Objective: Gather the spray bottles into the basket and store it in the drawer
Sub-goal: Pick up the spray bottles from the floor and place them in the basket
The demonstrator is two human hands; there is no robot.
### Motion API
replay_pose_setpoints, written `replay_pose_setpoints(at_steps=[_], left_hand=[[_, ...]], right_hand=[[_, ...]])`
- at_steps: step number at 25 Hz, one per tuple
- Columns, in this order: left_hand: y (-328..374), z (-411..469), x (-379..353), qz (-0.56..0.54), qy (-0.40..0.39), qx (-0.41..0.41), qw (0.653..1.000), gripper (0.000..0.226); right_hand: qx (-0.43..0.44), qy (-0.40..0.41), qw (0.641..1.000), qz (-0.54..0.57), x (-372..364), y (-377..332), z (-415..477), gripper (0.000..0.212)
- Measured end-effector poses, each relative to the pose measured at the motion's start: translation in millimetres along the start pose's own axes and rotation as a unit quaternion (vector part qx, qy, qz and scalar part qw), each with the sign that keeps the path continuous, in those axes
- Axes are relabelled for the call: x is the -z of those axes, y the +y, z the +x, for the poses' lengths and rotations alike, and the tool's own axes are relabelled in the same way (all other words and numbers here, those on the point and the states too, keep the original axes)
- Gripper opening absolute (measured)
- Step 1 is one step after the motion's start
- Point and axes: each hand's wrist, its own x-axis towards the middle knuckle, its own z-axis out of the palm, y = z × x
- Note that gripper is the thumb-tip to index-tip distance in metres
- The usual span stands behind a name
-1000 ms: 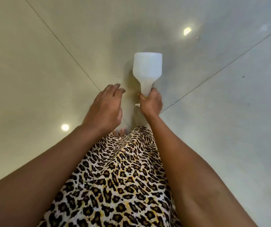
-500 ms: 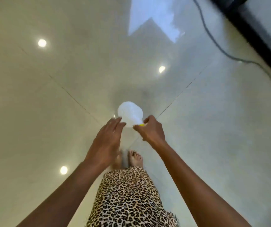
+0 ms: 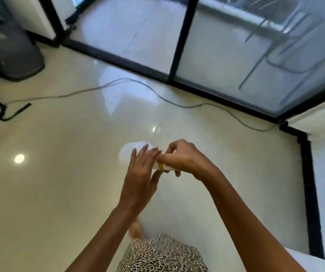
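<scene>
Fingers of the right hand (image 3: 185,160) curl round the neck of a white spray bottle (image 3: 130,152) beside its yellow ring (image 3: 160,166), holding it in the air over the glossy floor (image 3: 69,183), its blurred body pointing away from the person. The left hand (image 3: 140,177) is just before the bottle, fingers straight and slightly spread; whether it touches cannot be told. A grey cable (image 3: 177,104) crosses the floor near a black-framed glass door (image 3: 226,55)
</scene>
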Motion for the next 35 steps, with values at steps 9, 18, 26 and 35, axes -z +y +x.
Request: replay_pose_setpoints(at_steps=[9, 18, 26, 35], left_hand=[[177.5, -45.4, -6.8, -0.157, -0.068, -0.112, 0.979, 0.033], [353.1, -192.7, -46.8, -0.197, -0.212, -0.279, 0.916, 0.032], [488.6, -268.9, -110.5, -0.219, -0.313, -0.368, 0.848, 0.036], [617.3, -336.7, -218.2, -0.234, -0.473, -0.435, 0.729, 0.026]], right_hand=[[0.089, 0.281, 0.949, 0.11, 67.9, 94.5, -229.1, 0.029], [0.03, 0.501, 0.855, 0.132, 33.3, 219.6, -456.9, 0.026], [-0.084, 0.638, 0.752, 0.144, 33.3, 310.1, -584.9, 0.029], [-0.227, 0.693, 0.666, 0.155, 48.5, 427.1, -679.0, 0.017]])
